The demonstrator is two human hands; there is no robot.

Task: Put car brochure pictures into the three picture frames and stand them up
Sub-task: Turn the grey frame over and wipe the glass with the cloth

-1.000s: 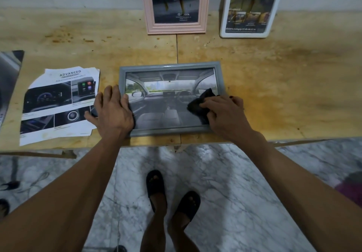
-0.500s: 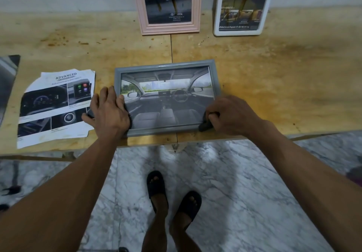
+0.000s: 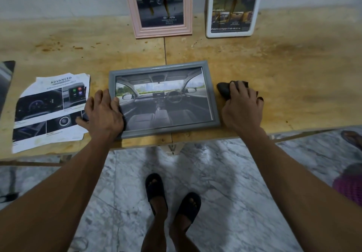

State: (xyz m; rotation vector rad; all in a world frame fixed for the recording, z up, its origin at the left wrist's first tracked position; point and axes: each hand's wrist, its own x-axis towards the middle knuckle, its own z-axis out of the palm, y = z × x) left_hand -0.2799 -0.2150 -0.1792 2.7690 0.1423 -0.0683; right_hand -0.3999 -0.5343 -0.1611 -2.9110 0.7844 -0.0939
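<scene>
Grey frame [image 3: 164,99] loaded, flat at tabletop [image 3: 293,65] front edge. Left hand [image 3: 103,112] presses its left side, fingers straight; right hand [image 3: 242,106] grips dark cloth [image 3: 224,90] beside it. Next: stand it up.

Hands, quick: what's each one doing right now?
Left hand: open, fingers flat on the grey rectangular picture frame's left edge.
Right hand: gripping a dark crumpled cloth on the table.
</scene>
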